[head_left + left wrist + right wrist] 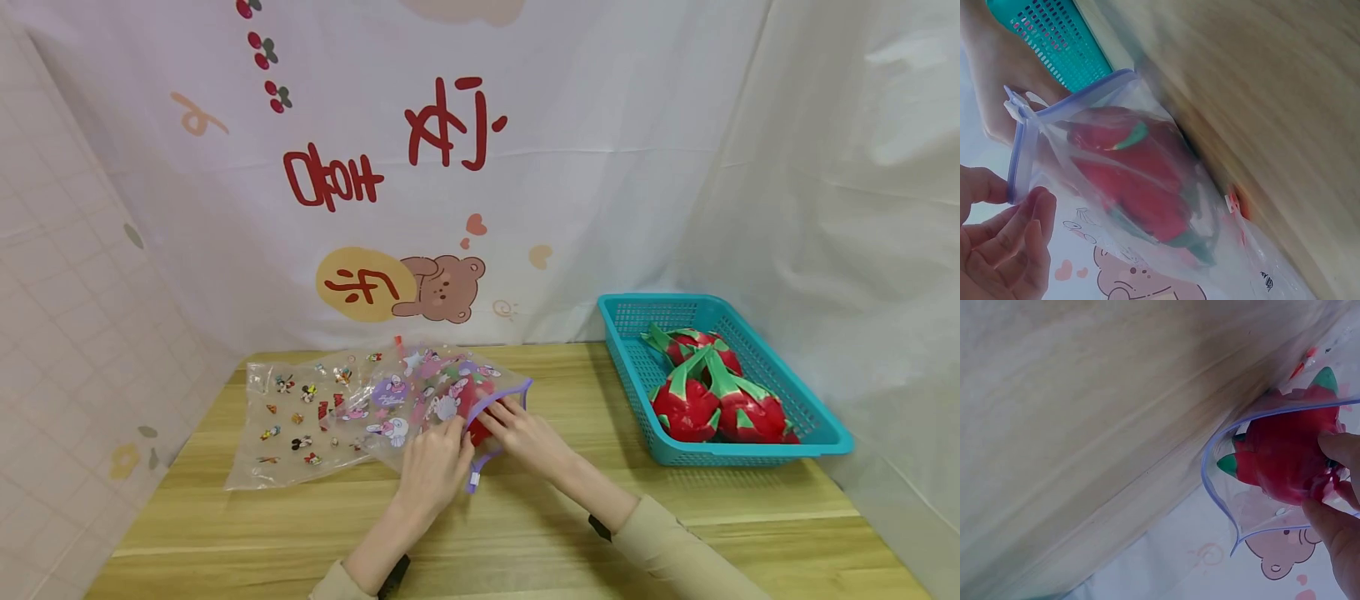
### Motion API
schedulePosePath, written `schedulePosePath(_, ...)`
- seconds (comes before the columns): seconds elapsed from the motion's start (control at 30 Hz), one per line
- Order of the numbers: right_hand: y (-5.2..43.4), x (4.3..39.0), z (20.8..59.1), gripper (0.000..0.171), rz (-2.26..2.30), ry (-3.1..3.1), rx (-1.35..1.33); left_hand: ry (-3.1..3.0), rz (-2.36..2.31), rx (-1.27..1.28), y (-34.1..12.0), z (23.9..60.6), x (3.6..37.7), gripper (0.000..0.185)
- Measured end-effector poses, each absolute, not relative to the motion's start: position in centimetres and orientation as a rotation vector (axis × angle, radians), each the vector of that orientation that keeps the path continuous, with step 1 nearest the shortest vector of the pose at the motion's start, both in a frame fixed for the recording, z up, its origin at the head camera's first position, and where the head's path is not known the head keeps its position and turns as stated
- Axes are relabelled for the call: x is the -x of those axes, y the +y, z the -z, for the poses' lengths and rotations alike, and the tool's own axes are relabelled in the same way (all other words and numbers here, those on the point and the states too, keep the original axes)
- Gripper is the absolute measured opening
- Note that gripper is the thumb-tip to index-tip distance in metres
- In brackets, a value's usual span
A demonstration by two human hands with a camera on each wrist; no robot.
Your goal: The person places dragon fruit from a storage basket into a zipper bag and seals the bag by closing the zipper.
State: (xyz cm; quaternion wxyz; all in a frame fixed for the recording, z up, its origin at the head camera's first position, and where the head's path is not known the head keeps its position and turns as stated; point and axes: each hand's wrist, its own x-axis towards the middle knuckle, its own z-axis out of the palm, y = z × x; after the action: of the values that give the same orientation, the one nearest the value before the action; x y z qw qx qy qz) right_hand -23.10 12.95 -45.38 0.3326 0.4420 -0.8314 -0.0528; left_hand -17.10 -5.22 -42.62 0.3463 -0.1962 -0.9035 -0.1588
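A clear zip bag [390,429] with cartoon prints and a purple zip edge lies on the table, its mouth held apart toward the right. My left hand [435,467] pinches the edge of that mouth between thumb and fingers, as the left wrist view shows. Inside the bag is a red dragon fruit [1282,453] with green tips. My right hand [528,437] reaches in through the mouth, its thumb and fingers on the fruit. Through the plastic, more red and green fruit [1141,169] shows, partly blurred. A white slider [475,478] sits on the purple zip.
To the right stands a turquoise basket [750,451] holding several dragon fruits [686,408]. Another clear printed bag [281,425] lies flat at the left, partly under the zip bag. A printed white cloth [555,192] hangs behind the wooden table [540,533].
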Motion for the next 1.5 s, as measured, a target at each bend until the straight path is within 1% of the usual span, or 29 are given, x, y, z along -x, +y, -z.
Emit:
schedulePosePath(0.1,13.1,23.1,45.2,0.044,0.144,-2.193,-1.147,-2.342,0.410,0.484,-5.1,42.4,17.4,0.011)
schedulePosePath(0.23,13.4,22.8,45.1,0.042,0.178,-2.194,-1.142,-2.318,0.377,0.446,-4.8,42.0,18.2,0.017)
schedulePosePath(0.33,13.7,22.5,45.1,0.044,0.201,-2.189,-1.147,-2.283,0.344,0.435,-4.6,41.7,18.9,0.020)
schedulePosePath(0.5,13.7,22.5,45.1,0.047,0.177,-2.188,-1.165,-2.245,0.331,0.445,-4.5,41.4,19.4,0.021)
schedulePosePath(0.7,13.2,22.9,45.0,0.043,0.178,-2.198,-1.152,-2.235,0.342,0.450,-4.4,41.2,19.5,0.021)
schedulePosePath(0.93,12.4,23.8,45.3,0.039,0.220,-2.240,-1.134,-2.210,0.346,0.454,-4.3,40.9,19.3,0.025)
schedulePosePath(1.17,12.1,24.8,45.3,0.034,0.165,-2.297,-1.159,-2.216,0.338,0.467,-4.4,40.7,19.3,0.024)
schedulePosePath(1.5,12.6,24.4,45.2,0.040,0.099,-2.282,-1.188,-2.177,0.367,0.487,-4.8,40.2,19.6,0.023)
